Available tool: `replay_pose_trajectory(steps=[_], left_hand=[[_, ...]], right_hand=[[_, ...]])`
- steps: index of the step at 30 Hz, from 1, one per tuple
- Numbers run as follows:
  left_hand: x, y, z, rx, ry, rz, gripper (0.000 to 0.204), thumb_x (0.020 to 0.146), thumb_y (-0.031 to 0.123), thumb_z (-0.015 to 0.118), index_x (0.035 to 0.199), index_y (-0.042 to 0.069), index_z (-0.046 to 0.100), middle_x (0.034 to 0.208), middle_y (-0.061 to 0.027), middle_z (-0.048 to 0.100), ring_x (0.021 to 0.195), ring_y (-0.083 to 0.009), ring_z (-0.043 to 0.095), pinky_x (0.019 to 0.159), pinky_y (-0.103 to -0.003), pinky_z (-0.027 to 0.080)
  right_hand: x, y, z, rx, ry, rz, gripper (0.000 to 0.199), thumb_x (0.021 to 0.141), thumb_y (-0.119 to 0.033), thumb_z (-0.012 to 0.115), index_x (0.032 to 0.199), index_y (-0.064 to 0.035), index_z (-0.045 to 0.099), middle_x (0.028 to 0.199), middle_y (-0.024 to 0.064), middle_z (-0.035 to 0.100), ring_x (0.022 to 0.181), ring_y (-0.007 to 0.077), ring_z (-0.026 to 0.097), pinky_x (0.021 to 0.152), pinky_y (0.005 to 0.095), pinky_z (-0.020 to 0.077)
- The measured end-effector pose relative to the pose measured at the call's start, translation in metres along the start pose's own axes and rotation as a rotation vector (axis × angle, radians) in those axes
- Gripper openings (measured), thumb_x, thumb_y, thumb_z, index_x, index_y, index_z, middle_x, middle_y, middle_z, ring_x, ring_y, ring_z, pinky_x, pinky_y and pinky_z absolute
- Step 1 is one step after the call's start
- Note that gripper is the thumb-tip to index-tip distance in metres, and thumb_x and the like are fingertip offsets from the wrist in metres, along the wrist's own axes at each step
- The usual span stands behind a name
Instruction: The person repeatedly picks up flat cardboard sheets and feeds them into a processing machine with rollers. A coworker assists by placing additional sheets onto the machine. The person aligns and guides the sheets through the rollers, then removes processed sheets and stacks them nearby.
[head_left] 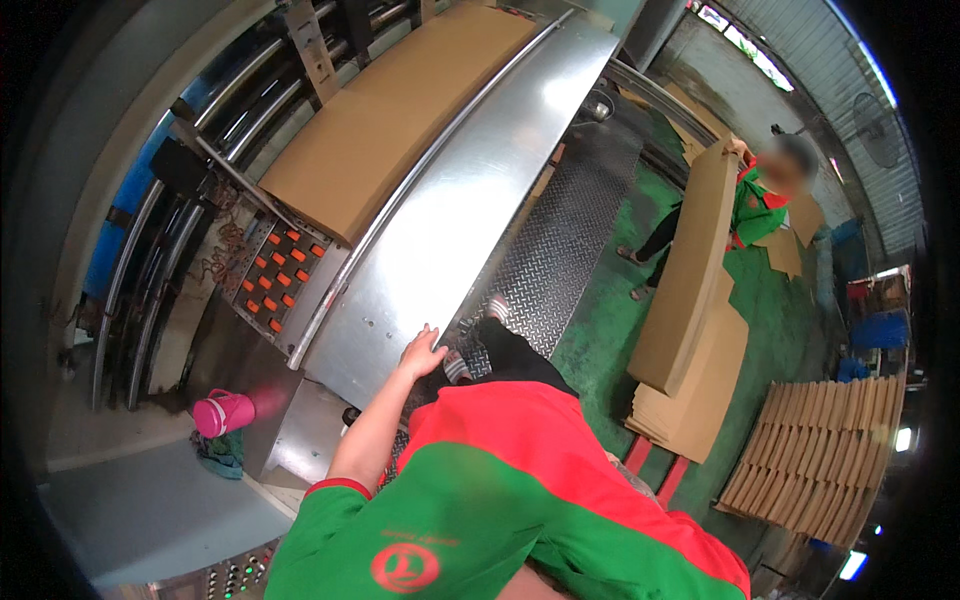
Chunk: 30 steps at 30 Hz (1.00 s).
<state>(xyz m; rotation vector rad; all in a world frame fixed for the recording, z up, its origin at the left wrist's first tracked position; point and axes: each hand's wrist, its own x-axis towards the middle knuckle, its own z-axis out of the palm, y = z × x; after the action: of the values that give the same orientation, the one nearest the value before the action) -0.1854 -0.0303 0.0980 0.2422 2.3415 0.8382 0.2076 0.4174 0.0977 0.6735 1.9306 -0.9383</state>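
My left hand (423, 351) rests on the near edge of a curved, shiny steel feed table (470, 210), fingers laid loosely on the metal and holding nothing. My bare left forearm reaches to it from the sleeve of my green and red shirt. A flat stack of brown cardboard sheets (400, 110) lies on the machine just beyond the steel table. My right hand is out of sight, below my shirt. My feet stand on a diamond-plate step (565, 240).
A panel of orange buttons (280, 275) sits left of the table, with a pink jug (222, 412) below it. To the right, a person in green and red (765, 200) handles a tall cardboard stack (690, 280) on the green floor. Fanned cardboard sheets (820, 450) lie far right.
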Motion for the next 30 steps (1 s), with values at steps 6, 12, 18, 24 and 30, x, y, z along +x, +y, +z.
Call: replay_pose_trajectory(steps=[6, 12, 18, 24, 30], left_hand=[[-0.038, -0.016, 0.020, -0.192, 0.272, -0.008, 0.062, 0.093, 0.031, 0.071, 0.149, 0.008, 0.056, 0.162, -0.0242, 0.041, 0.149, -0.0377, 0.042, 0.122, -0.043, 0.036], [-0.069, -0.020, 0.031, -0.224, 0.297, 0.012, 0.060, 0.093, 0.030, 0.071, 0.147, 0.009, 0.058, 0.163, -0.0220, 0.040, 0.149, -0.0389, 0.040, 0.123, -0.044, 0.035], [-0.074, -0.013, 0.032, -0.255, 0.355, 0.006, 0.060, 0.092, 0.026, 0.072, 0.147, 0.008, 0.058, 0.162, -0.0222, 0.041, 0.147, -0.0401, 0.042, 0.121, -0.045, 0.038], [-0.064, 0.020, 0.024, -0.389, 0.416, -0.011, 0.082, 0.089, 0.035, 0.079, 0.154, 0.001, 0.043, 0.158, -0.0257, 0.041, 0.147, -0.0415, 0.041, 0.121, -0.046, 0.038], [-0.038, 0.067, -0.008, -0.425, 0.421, 0.175, 0.116, 0.083, 0.042, 0.087, 0.162, -0.004, 0.016, 0.158, -0.0307, 0.033, 0.149, -0.0442, 0.035, 0.124, -0.048, 0.033]], right_hand=[[0.029, -0.057, -0.013, -0.004, 0.165, 0.000, 0.057, 0.093, -0.052, 0.059, 0.110, 0.0001, 0.075, 0.112, 0.0276, 0.074, 0.114, 0.0414, 0.069, 0.095, 0.0451, 0.0543], [0.065, -0.157, -0.080, 0.055, 0.385, -0.138, 0.051, 0.097, -0.037, 0.065, 0.129, 0.0026, 0.067, 0.122, 0.0247, 0.072, 0.115, 0.0355, 0.070, 0.099, 0.0414, 0.0535], [0.063, -0.189, -0.100, -0.039, 0.308, -0.269, 0.053, 0.098, -0.033, 0.066, 0.135, 0.0049, 0.062, 0.128, 0.0252, 0.070, 0.119, 0.0339, 0.068, 0.104, 0.0398, 0.0521], [0.056, -0.143, -0.096, -0.072, 0.265, -0.055, 0.060, 0.095, -0.041, 0.065, 0.135, 0.0032, 0.063, 0.129, 0.0268, 0.070, 0.122, 0.0375, 0.067, 0.105, 0.0422, 0.0522], [0.026, -0.114, -0.087, -0.099, 0.255, -0.049, 0.066, 0.092, -0.047, 0.068, 0.132, 0.0057, 0.065, 0.129, 0.0276, 0.069, 0.121, 0.0386, 0.067, 0.102, 0.0424, 0.0518]])
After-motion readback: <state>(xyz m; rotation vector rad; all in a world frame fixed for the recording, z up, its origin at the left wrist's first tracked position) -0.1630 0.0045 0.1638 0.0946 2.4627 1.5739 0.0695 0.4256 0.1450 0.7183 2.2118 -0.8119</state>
